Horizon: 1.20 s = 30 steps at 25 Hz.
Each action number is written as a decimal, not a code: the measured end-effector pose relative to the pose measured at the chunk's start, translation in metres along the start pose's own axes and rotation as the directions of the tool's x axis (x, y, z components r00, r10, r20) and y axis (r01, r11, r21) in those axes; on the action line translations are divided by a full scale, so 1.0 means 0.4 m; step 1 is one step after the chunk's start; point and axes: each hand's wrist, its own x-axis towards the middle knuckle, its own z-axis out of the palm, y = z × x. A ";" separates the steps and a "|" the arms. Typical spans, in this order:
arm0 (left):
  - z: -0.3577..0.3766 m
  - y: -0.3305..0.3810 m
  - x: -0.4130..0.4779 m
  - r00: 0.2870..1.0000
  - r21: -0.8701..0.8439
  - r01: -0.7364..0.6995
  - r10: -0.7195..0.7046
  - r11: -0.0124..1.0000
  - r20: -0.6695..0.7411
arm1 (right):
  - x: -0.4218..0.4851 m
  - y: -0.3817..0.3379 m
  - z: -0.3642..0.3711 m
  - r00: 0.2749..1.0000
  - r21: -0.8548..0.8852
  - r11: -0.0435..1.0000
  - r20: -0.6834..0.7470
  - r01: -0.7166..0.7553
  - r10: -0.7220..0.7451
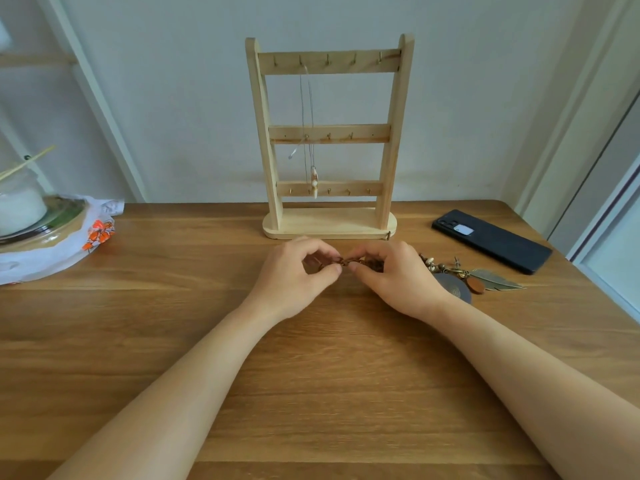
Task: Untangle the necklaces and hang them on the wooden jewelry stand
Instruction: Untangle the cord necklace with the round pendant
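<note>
Pinching the brown necklace (341, 260) from both sides: the fingers (333, 270) of your left hand (294, 271) and those of your right hand (394, 277) are curled onto its beaded cord, thumb against forefinger. The tips nearly meet, and only a short stretch of cord shows between them. Whether a knot sits in that stretch cannot be told.

Both hands are low over the table (311, 375), just in front of the wooden jewelry stand (329, 223). The rest of the cord runs out from under your right hand to a cluster of pendants (485, 282) lying flat: a grey disc, a brown oval and a metal feather.

Handling, as a judgement: the cord looks limp and light, and the beads give some grip. The pendants likely carry most of the weight and will swing and drag once lifted. Take hold on the cord close to any tangle, never by the feather, whose thin edges could snag or bend. Work loops loose rather than pulling tight.

One thin necklace (314, 183) hangs from a top-rail hook of the stand, its pendant low. A dark phone (491, 240) lies to the right.
</note>
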 end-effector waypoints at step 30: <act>0.000 0.003 0.009 0.993 -0.113 0.118 -0.121 0.987 -0.016 | -0.004 0.001 0.005 0.997 -0.036 0.998 -0.052 0.054 -0.056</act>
